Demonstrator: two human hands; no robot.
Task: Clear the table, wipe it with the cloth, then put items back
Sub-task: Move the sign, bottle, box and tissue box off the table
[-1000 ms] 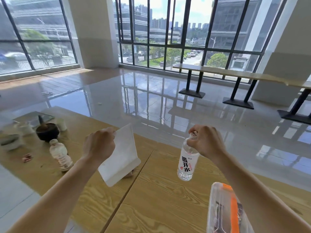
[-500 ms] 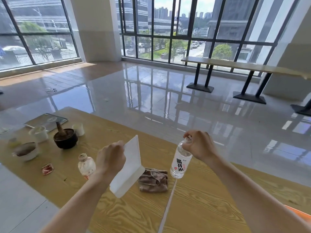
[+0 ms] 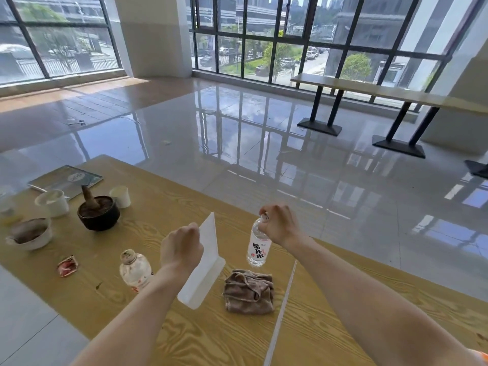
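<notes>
Here left grip (image 3: 182, 249) holds white stand (image 3: 204, 276), right grip (image 3: 280, 224) pinches bottle (image 3: 258, 248), cap mostly hidden.

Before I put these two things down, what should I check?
1. Left hand grips the white sign stand: ok.
2. Right hand holds the water bottle by its top, upright: ok.
3. Bottle cap tight: cannot tell, the hand covers it.
4. Cloth lies free, nothing on it: ok.
5. Table cleared for wiping: not ok; small bottle, dark bowl, paper cup and wrapper are on it.
</notes>
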